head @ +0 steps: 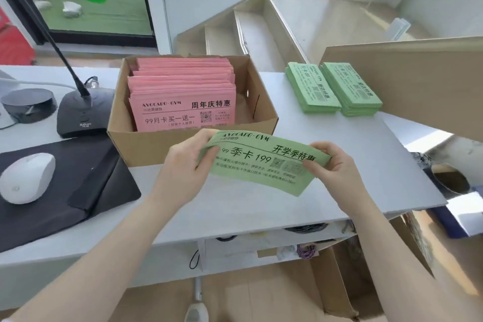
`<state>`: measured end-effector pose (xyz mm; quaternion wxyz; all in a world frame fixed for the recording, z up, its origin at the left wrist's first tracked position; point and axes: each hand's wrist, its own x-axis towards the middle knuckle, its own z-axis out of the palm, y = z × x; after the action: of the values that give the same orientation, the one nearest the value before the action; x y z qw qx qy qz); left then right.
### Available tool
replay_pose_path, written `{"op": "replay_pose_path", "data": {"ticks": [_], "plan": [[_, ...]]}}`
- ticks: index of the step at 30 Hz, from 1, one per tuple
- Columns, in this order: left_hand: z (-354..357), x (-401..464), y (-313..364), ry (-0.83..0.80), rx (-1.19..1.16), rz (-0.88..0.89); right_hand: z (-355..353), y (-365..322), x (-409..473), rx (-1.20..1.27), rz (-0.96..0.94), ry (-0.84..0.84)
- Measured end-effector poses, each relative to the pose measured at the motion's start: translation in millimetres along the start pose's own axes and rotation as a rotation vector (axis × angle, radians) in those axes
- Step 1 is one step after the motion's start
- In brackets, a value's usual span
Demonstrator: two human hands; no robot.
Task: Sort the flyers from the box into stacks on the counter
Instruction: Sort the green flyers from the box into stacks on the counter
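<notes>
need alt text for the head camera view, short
Both hands, left hand and right hand, hold a green flyer above a white counter. Behind it sits a cardboard box of pink flyers, with two green stacks to the right.
</notes>
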<state>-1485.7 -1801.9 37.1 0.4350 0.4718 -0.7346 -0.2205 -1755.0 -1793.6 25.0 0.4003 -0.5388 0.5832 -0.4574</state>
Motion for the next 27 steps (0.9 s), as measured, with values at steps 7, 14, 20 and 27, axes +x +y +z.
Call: {"op": "replay_pose_path", "data": {"ticks": [7,14,20,27], "plan": [[27,79,22,-0.062,0.011,0.125,-22,-13,29,-0.289,-0.074,0.113],[101,173,36,-0.008,-0.054,-0.023,-66,1,94,0.160,0.102,0.195],[195,225,42,-0.142,-0.430,-0.547,-100,28,191,0.425,0.298,0.223],[284,239,11,-0.104,-0.510,-0.802,-99,54,246,-0.077,0.290,0.223]]}}
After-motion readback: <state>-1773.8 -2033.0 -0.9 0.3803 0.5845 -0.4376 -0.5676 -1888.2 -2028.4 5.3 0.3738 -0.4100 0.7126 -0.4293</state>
